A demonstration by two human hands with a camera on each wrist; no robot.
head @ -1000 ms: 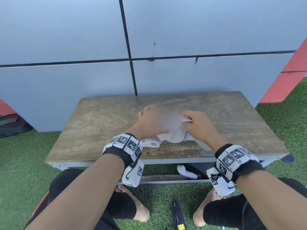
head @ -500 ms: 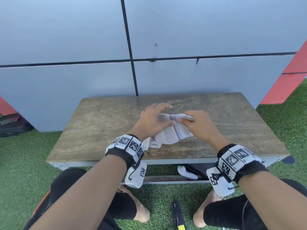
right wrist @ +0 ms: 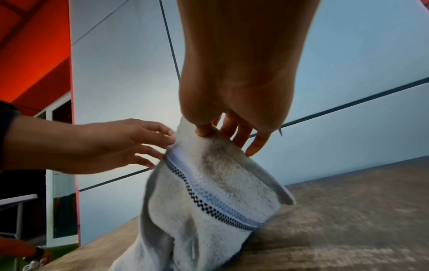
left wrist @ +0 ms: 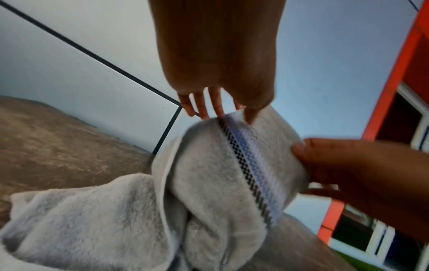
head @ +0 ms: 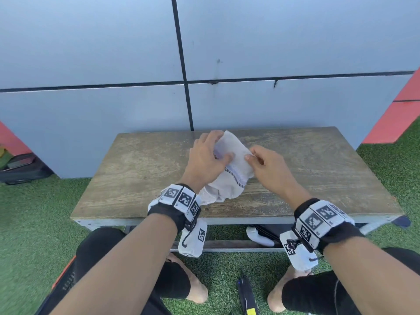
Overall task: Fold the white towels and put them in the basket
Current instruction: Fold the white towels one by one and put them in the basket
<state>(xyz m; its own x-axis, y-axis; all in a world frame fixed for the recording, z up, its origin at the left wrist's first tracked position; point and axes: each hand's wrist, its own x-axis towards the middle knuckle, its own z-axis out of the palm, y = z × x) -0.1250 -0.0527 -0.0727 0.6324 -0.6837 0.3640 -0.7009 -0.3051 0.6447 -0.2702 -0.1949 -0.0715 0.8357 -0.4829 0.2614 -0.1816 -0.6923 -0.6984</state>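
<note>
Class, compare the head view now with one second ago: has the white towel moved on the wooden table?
Yes. The white towel was bunched near the wooden table's front edge; its top now reaches toward the far edge by the wall, lifted by both hands.

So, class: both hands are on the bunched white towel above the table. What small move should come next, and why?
Probably draw the two hands apart to spread the towel flat on the table. The left hand and right hand pinch its raised top edge close together, and the rest hangs crumpled, so no neat fold is possible yet.

towel (left wrist: pixel 97 229) lower end cut off at picture edge
</note>
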